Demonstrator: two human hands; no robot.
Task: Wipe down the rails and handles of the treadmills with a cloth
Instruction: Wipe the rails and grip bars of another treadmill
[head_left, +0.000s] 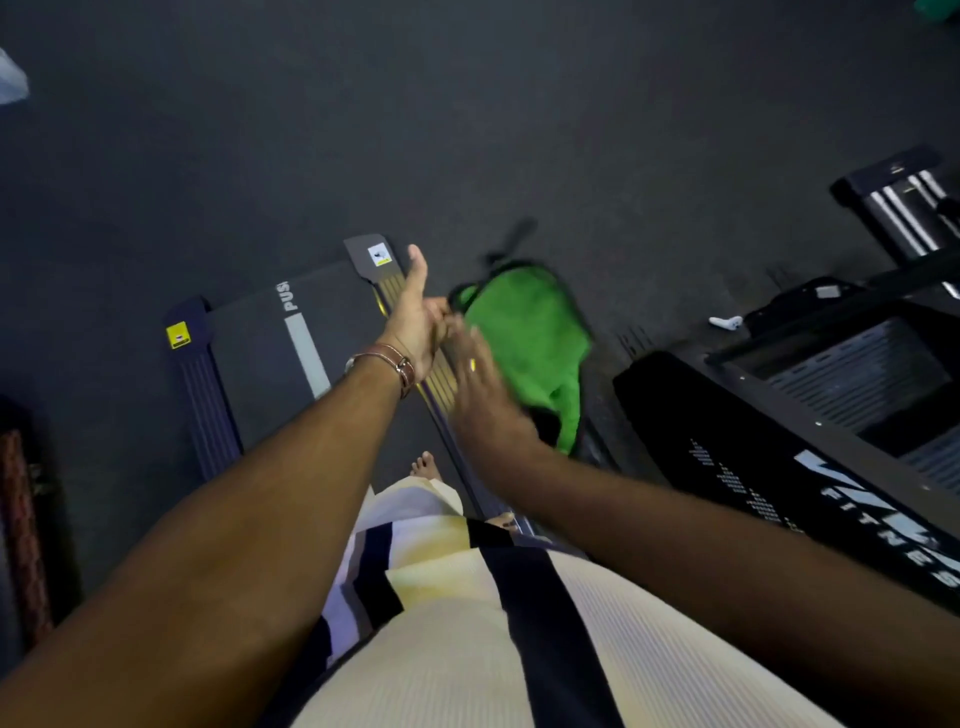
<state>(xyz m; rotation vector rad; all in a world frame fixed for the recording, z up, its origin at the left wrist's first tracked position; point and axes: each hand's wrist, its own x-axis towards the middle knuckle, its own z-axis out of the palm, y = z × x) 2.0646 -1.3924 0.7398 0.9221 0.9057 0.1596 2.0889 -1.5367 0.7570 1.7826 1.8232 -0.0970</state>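
Far left, something reddish-brown (23, 525) is lying along the edge of the dark floor (467, 104). Next over, the treadmill deck (270, 353) is stretching away underfoot, its grey belt stripe (307, 353) showing and a yellow sticker (178, 335) sitting on the near corner cap. The person is standing on it barefoot, toes (426, 464) peeking out below a cream, dark-striped garment (457, 649). The left hand (415, 322), bracelets (392, 361) at the wrist, is reaching out over the ribbed side rail (441, 374) with its thumb pointing up and its fingers pinching the edge of the green cloth (524, 338). The cloth is hanging in the air just right of that rail, blurred. The right hand (480, 384) is coming in flat against the cloth's near side, fingers straight; it seems to be touching the fabric, though the blur is making that hard to call. Further right, a second machine (779, 467) with white lettering is standing close by, and a small white object (726, 322) is lying on the floor beyond it.
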